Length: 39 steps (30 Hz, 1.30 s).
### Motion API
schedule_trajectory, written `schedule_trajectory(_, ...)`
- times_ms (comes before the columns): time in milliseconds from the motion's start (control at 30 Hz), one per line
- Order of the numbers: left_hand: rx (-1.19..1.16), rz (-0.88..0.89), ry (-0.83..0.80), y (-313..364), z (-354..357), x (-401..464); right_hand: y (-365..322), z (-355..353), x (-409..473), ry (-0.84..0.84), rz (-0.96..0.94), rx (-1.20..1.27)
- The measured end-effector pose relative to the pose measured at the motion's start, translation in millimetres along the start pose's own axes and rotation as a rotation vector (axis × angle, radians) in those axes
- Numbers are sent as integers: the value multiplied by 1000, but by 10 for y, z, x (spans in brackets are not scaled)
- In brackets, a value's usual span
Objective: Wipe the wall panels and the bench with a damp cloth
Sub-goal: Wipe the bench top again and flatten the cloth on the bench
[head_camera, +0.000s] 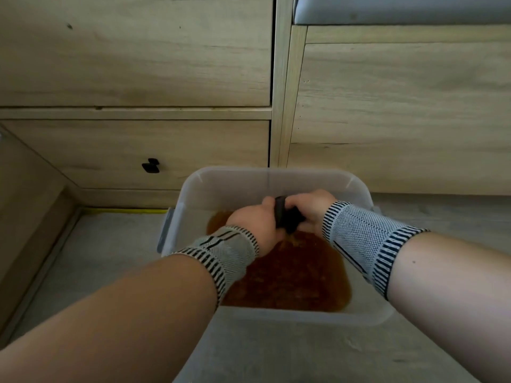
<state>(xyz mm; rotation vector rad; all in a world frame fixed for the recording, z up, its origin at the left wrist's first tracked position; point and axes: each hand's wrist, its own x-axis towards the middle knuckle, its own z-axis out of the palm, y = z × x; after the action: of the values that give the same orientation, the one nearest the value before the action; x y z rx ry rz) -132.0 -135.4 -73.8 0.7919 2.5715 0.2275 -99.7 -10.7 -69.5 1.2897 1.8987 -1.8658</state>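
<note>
The dark cloth (287, 217) is gripped by both hands, left (254, 225) and right (309, 208), over the tub (265, 178); wringing seems underway, then carrying to the wall panels (401, 106).

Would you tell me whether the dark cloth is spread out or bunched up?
Bunched: both hands, left hand and right hand, grip the cloth in a tight wad over the tub.

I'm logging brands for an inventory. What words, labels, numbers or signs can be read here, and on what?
None can be read: no lettering shows on the translucent plastic tub, the dark wrung cloth, the striped knit wrist sleeves, the light wooden panels or the grey bench cushion.
</note>
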Motion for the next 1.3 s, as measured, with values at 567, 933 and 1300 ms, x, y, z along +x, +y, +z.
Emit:
schedule_trajectory(567,-895,-212,-593,-163,-415,-169,58,-93,-202,-9,-1040,-1395)
schedule_trajectory(933,46,120,184,-175,-61,-18,54,94,20,-54,-474,-1055)
schedule_trajectory(1300,-1325,-251,-837,-285,-487,-155,176,-38,-47,103,-1472,-999)
